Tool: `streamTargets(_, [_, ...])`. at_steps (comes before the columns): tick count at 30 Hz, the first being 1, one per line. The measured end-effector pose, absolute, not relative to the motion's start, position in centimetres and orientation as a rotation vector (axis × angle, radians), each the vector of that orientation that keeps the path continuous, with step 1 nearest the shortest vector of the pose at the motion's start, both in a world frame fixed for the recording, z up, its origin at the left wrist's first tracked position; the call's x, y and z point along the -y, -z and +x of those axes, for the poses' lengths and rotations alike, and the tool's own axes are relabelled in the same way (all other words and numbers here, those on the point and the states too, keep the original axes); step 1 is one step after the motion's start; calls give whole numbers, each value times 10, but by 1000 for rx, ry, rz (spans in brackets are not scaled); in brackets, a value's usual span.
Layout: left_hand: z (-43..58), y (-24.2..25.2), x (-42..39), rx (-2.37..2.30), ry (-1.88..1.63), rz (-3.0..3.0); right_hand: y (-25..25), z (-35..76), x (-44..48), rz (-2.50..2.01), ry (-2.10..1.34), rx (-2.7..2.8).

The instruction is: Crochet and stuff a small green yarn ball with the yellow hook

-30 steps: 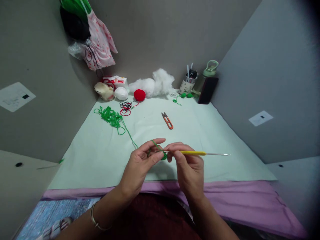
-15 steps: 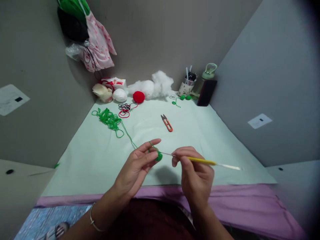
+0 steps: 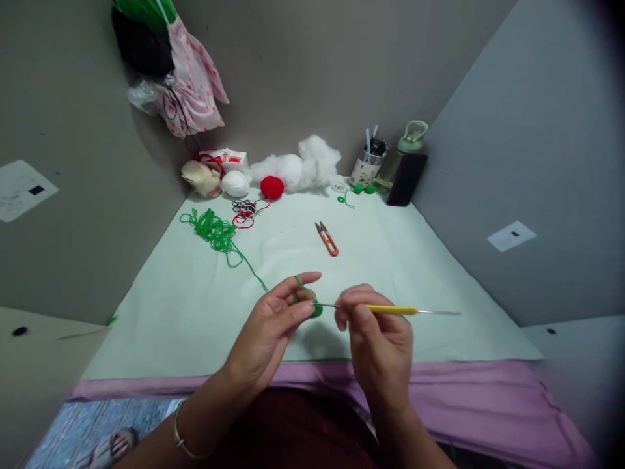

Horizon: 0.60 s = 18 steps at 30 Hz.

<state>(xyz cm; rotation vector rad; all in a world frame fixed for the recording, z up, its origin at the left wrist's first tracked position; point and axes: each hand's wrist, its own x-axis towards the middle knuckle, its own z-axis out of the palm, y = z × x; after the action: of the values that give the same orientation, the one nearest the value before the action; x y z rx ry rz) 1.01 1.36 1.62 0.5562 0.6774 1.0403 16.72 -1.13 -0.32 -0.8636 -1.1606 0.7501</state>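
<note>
Pinched between the thumb and fingers of my left hand is a small green crochet piece, partly hidden by the fingertips. Green yarn passes over the raised index finger and runs back to a loose heap of green yarn on the left of the table. My right hand grips a crochet hook by its yellow handle. The hook's thin metal tip meets the green piece at my left fingertips; its other metal end points right. Beyond the hands lie orange-handled thread snips.
Along the back stand a white yarn ball, a red yarn ball, white stuffing, a pen cup, a green bottle and a dark phone. Grey partitions enclose the table. A pink-patterned bag hangs at the left.
The crochet hook has turned nearly level, its rear end swinging up. The green piece and my left fingertips have shifted slightly right, while my right hand has moved slightly left.
</note>
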Motion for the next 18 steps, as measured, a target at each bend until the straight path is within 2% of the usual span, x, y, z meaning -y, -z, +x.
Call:
streamTargets(4, [13, -12, -8, -723, -1061, 768, 6, 163, 6, -882, -836, 1204])
streamTargets(11, [5, -9, -9, -818, -1067, 882, 1, 167, -1, -853, -1087, 948])
streamTargets(18, [4, -15, -11, -819, -1087, 986, -4, 173, -1, -813, -1123, 1006])
